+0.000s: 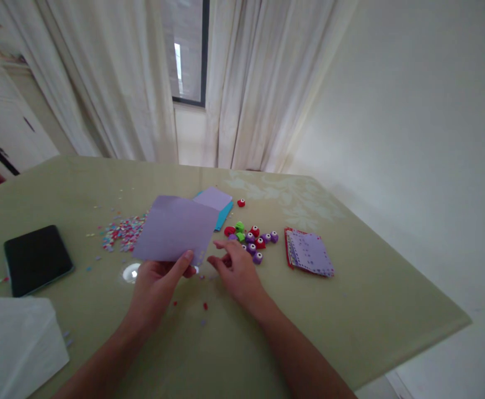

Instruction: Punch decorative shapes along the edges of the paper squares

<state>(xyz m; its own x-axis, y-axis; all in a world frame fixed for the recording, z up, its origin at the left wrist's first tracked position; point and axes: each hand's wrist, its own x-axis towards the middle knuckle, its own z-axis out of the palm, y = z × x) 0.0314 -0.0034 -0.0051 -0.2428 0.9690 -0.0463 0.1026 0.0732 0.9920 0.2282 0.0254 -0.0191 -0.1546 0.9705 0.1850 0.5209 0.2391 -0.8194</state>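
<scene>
My left hand (163, 277) grips a sheet of light purple paper (174, 227) by its lower edge, thumb on top. The sheet is tilted above the table, with small punched marks near its lower right corner. Close to that corner is my right hand (238, 269), its thumb and forefinger apart and nothing visible between them. Just beyond it lie several small purple, red and green pieces with white, eye-like round spots, among them a purple piece (258, 257) and a red piece (254, 230).
On the right lies a stack of punched purple and red paper (311, 253). Purple and blue sheets (225, 215) rest behind the held paper. Colourful confetti (122, 234) is heaped left of it. A black tablet (39, 259) and white paper (18, 343) occupy the left side.
</scene>
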